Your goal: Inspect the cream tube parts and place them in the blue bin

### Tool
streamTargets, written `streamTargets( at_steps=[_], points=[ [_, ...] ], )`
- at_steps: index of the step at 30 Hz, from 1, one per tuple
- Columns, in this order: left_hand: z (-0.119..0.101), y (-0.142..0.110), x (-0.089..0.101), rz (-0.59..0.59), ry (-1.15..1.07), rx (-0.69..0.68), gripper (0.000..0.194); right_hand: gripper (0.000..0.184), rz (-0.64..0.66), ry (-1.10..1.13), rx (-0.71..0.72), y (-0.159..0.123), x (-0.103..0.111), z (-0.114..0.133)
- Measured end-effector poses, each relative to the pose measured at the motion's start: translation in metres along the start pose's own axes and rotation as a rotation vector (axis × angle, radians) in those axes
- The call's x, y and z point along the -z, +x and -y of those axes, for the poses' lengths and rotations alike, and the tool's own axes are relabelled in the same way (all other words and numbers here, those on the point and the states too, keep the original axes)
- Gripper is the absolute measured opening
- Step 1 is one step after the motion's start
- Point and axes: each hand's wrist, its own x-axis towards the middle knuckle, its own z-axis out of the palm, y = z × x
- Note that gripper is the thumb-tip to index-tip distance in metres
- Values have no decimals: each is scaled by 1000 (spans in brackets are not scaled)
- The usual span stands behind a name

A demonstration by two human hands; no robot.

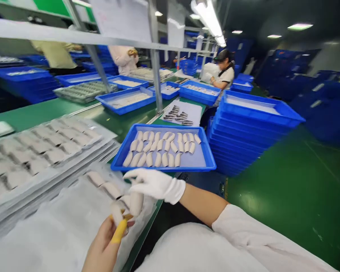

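My right hand [154, 184], in a white glove, holds a small oblong white part [136, 203] pinched under its fingers. My bare left hand [106, 241] wears a yellow finger cot and pinches another small white part [116, 214] close beside it. Both hands hover over a clear plastic tray [59, 226] with a few white parts [103, 185] in its pockets. Just beyond stands a blue tray [208, 155] holding rows of several white oblong parts.
A stack of clear trays with parts [39, 151] lies left on the green bench. A tall stack of blue trays [252, 128] stands right. Small dark parts lie on a white sheet [184, 113]. Other people work farther along [222, 73]; the green floor [286, 189] lies right.
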Motion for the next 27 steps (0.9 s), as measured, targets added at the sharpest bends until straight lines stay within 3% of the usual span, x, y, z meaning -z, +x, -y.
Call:
streamTargets(
  at_steps=[2,4,7,15,27],
  points=[
    [-6,-8,-5,66,-254,119,65,43,-85,201,-168,-6,-1,-4],
    [-12,-11,-8,132,-426,186,65,38,-45,390,-361,-7,-2,-9],
    [-17,-13,-11,191,-606,222,60,34,63,504,-479,-5,-5,-15],
    [-10,-17,-16,311,-704,226,62,36,150,524,-518,-9,-24,-17],
    [-12,-19,-17,352,-720,203,59,40,172,558,-490,-15,-27,-22]
  ],
)
